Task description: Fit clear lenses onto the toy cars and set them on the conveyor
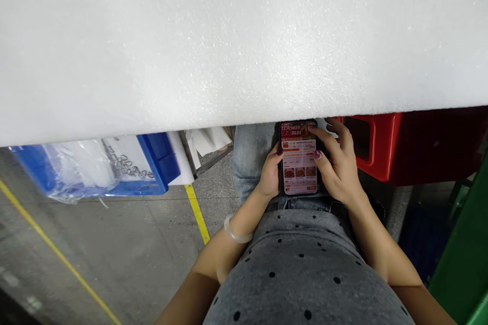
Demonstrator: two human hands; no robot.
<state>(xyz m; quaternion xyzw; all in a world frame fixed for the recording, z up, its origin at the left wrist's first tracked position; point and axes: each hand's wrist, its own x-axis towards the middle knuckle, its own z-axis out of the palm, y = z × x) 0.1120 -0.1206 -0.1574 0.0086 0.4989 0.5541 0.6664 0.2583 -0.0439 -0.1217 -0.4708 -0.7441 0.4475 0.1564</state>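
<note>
A smartphone (299, 158) lies upright in my lap, its lit screen showing red banners and small food pictures. My left hand (271, 172) is closed around the phone's left edge, thumb resting along the side. Over the right side of the screen, my right hand (338, 162) has its fingers apart. Its index fingertip is at the upper part of the screen and its thumb tip is near the right edge. Whether they press the glass I cannot tell. The phone's top reaches close to the edge of a white foam sheet (244, 51) above.
On the left, a blue bin (156, 162) holds plastic-wrapped white items and thin dark loops. A red plastic stool-like object (396, 147) stands at right, beside a green panel (463, 254). Yellow lines (197, 213) mark the grey floor.
</note>
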